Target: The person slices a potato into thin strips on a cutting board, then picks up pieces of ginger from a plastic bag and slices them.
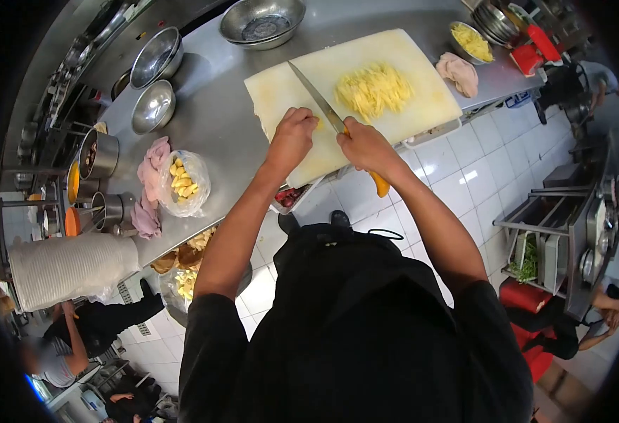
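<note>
A large white cutting board (422, 77) lies on the steel counter. My right hand (367, 146) is closed round the yellow handle of a long knife (316, 95), whose blade points away over the board. To the left of the blade, my left hand (294, 135) is closed, fingers curled together near the board; a small yellow piece shows at its fingertips, too small to name. A heap of thin yellow strips (374, 89) rests on the board, right of the knife.
Metal bowls (263, 22) stand at the back. A bag of yellow chunks (184, 185) and pink cloths (147, 204) lie left. A bowl of strips (471, 42), another cloth (457, 74) and a red object (535, 51) sit right. Other people (77, 331) are around.
</note>
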Available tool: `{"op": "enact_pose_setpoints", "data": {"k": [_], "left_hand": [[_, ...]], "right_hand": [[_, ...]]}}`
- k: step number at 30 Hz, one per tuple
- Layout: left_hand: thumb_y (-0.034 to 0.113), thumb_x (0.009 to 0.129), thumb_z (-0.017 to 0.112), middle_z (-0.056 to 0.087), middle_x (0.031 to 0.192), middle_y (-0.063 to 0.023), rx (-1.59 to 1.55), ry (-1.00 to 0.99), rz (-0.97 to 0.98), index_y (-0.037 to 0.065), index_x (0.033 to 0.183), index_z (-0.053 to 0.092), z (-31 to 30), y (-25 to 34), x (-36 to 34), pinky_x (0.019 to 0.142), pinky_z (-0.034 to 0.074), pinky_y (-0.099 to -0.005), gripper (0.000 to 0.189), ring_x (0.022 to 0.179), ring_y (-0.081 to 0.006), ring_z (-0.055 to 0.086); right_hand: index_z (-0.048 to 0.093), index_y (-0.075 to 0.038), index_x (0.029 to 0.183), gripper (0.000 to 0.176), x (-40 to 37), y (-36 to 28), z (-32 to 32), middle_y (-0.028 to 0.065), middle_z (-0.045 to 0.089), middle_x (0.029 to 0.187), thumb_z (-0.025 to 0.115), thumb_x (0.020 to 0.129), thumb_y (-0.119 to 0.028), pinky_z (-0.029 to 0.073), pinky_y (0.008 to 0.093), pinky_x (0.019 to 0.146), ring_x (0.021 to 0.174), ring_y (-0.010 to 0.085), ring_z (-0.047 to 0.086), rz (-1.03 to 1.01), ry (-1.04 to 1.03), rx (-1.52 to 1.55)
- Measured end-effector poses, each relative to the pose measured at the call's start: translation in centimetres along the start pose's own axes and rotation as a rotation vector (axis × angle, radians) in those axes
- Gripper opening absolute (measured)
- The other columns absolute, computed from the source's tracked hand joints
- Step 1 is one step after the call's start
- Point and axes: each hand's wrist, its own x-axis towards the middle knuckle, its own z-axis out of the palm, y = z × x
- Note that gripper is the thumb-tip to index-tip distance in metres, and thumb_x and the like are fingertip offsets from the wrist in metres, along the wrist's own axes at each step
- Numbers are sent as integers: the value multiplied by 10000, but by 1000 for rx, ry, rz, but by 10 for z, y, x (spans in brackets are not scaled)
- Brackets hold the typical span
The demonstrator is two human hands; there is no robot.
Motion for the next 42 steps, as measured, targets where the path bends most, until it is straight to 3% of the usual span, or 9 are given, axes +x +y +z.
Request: {"op": "enact_pose_setpoints", "data": {"k": [3, 6, 9, 24, 30, 33, 36, 39, 42], "left_hand": [[-19, 869, 704, 693, 1010, -118, -33, 30, 5, -9, 985, 763, -1, -2, 0, 849, 548, -395, 131, 955, -305, 648], [-17, 861, 711, 694, 1002, -114, -52, 71, -18, -5, 981, 763, -4, 1, 2, 842, 547, -397, 131, 951, -304, 646], [-10, 864, 715, 694, 996, -111, -59, 36, -22, -3, 972, 761, -3, -3, 3, 835, 546, -396, 118, 943, -306, 643], [-48, 826, 647, 695, 1007, -131, -131, 30, -27, -23, 920, 746, 3, -8, 1, 881, 543, -401, 139, 981, -315, 634], [-48, 832, 707, 717, 1022, -134, -123, 35, 4, -13, 964, 754, 1, -13, 2, 853, 558, -396, 145, 951, -322, 660], [-58, 824, 704, 719, 1026, -134, -166, 42, -20, -14, 946, 747, 4, -14, -2, 856, 558, -396, 137, 953, -323, 660], [-60, 821, 704, 720, 1024, -135, -171, 17, -40, -16, 935, 740, 3, -16, -1, 856, 557, -395, 128, 951, -323, 661], [-58, 823, 707, 721, 1013, -132, -206, 59, -47, -13, 928, 735, 3, -15, 2, 848, 558, -394, 117, 942, -322, 664], [-48, 830, 713, 723, 998, -125, -208, 88, -50, -5, 929, 736, 5, -18, 0, 837, 560, -392, 111, 929, -320, 667]], "right_hand": [[538, 58, 1048, 298, 4, 9, 3, 354, 675, 870, 508, 978, -230, 501, 579, 845, 882, 523, 664, -33, 25, -52], [501, 25, 1017, 261, 1, 14, 1, 181, 636, 724, 493, 1015, -235, 518, 412, 515, 503, 277, 638, -40, 8, -57], [542, 58, 1045, 296, -6, 3, -1, 351, 676, 872, 513, 983, -230, 501, 578, 852, 887, 521, 664, -18, 11, -47], [486, 73, 1106, 274, 24, -14, 23, 352, 682, 834, 484, 996, -178, 533, 588, 823, 836, 529, 677, -69, 18, -160], [477, 75, 1094, 273, 19, -41, 3, 341, 684, 813, 475, 1010, -184, 570, 539, 707, 713, 483, 699, 77, -101, -46], [481, 81, 1083, 272, 39, -15, 29, 321, 681, 770, 469, 1011, -181, 582, 499, 649, 620, 442, 695, -70, 18, -170], [480, 79, 1079, 266, 38, -19, 21, 314, 680, 757, 468, 1011, -178, 586, 499, 644, 605, 427, 696, -14, -28, -82], [459, 62, 1120, 264, 27, -32, 15, 273, 670, 810, 453, 1029, -185, 568, 434, 517, 534, 350, 670, 81, -86, -75], [463, 65, 1135, 266, 40, -27, 22, 273, 670, 812, 449, 1028, -178, 567, 435, 514, 536, 348, 673, 16, -52, -89]]}}
